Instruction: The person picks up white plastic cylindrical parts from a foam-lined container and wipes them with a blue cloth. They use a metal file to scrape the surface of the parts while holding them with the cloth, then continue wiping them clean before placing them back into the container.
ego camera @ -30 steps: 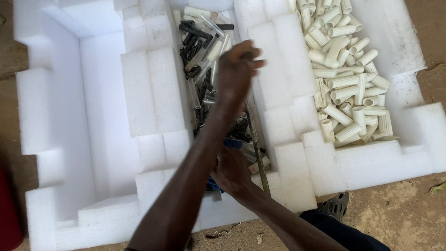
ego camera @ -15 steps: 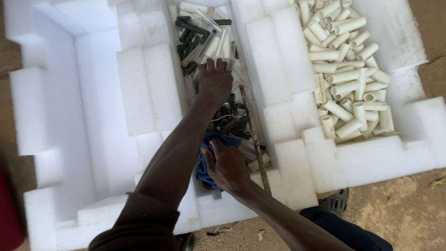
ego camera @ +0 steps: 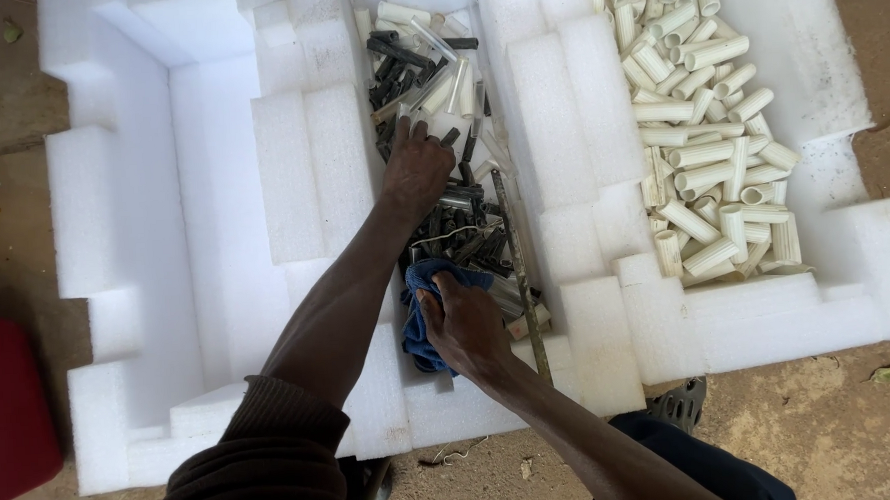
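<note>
While our left hand (ego camera: 417, 171) lies fingers-down, grasp unclear, on the dark tubes (ego camera: 444, 230) in the middle foam (ego camera: 292, 177) slot, our right hand (ego camera: 465, 327) clamps a blue cloth (ego camera: 420, 326) nearer; pale tubes (ego camera: 705, 139) fill the right slot, many dark ones remain.

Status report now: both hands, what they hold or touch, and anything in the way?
Left hand flat on dark tubes in middle foam slot, grip unclear. Right hand shut on blue cloth. Thin metal rod lies beside right hand. Cream tubes apart, right slot.
</note>
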